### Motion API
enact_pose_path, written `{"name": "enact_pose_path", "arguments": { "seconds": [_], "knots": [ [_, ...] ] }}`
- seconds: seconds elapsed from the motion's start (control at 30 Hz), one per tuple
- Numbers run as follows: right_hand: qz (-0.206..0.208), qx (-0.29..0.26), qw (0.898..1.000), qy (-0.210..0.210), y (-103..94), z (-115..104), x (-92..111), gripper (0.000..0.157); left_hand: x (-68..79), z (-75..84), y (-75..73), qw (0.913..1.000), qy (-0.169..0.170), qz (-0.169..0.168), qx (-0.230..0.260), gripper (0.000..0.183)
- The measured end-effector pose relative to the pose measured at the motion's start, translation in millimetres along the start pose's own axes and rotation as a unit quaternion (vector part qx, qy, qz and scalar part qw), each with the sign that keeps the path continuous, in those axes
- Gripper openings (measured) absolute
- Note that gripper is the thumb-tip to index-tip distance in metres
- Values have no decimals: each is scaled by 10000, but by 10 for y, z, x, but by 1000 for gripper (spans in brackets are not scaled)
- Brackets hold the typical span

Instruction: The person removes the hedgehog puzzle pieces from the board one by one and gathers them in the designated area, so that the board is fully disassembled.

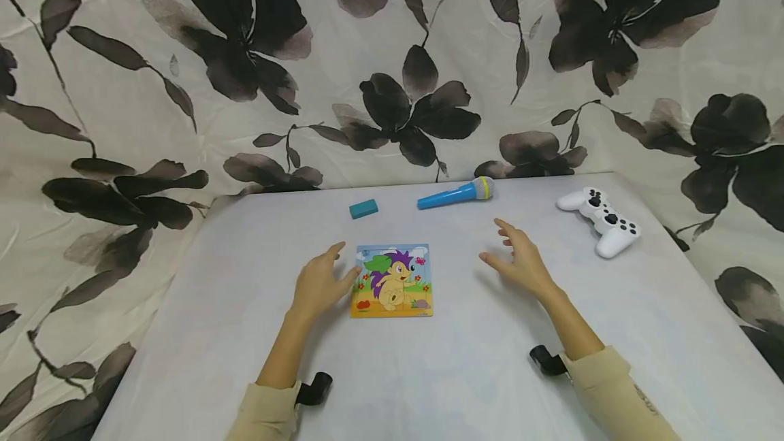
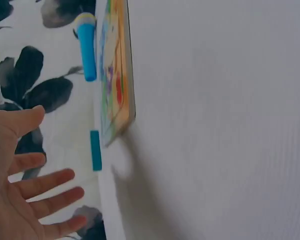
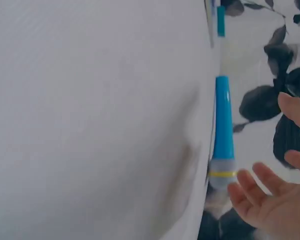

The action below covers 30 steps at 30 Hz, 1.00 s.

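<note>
A square picture puzzle (image 1: 392, 281) with a purple-spined cartoon hedgehog lies flat on the white table. My left hand (image 1: 321, 283) is at its left side, fingers spread and holding nothing, the thumb overlapping the puzzle's edge in the head view. In the left wrist view the same hand (image 2: 25, 185) shows its fingers apart, with the puzzle (image 2: 121, 75) beyond the thumb. To the right of the puzzle, my right hand (image 1: 517, 260) hovers with loose, parted fingers and nothing in it. A blue toy microphone (image 3: 224, 120) lies beyond that hand in the right wrist view.
Behind the puzzle sit a small teal block (image 1: 364, 209) and the microphone (image 1: 453, 194), near the table's back edge. A white game controller (image 1: 600, 221) lies at the back right. Floral cloth (image 1: 392, 39) hangs behind the table (image 1: 429, 380).
</note>
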State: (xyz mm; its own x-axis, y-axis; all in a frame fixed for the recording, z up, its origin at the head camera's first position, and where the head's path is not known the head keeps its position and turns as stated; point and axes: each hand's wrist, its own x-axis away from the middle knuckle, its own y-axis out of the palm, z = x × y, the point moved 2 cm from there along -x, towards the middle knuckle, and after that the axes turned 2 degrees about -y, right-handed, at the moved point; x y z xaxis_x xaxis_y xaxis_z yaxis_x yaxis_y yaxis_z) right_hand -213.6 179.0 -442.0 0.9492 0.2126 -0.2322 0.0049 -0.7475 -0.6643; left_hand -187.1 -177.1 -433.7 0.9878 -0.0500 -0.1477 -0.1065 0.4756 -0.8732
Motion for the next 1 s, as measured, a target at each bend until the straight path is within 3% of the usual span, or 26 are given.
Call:
{"name": "enact_pose_path", "arguments": {
  "seconds": [0.1,0.3,0.43,0.7,1.0],
  "knots": [
    [-424,-179,9989,-97,153,-80,-106,65,5,118,128,9993,72,-179,307,60],
    [-1105,-354,9927,-335,476,-230,-314,56,20,322,388,9970,396,-637,200,57],
    [-1451,-510,9877,-288,634,-337,-432,50,18,404,503,9952,353,-914,14,62],
    [-1749,-367,9835,-270,871,-448,-597,44,-6,447,647,9914,60,-1267,-309,71],
    [-1851,246,9820,-298,1013,-452,-644,42,18,458,663,9904,60,-1296,-488,70]
  ]
}}
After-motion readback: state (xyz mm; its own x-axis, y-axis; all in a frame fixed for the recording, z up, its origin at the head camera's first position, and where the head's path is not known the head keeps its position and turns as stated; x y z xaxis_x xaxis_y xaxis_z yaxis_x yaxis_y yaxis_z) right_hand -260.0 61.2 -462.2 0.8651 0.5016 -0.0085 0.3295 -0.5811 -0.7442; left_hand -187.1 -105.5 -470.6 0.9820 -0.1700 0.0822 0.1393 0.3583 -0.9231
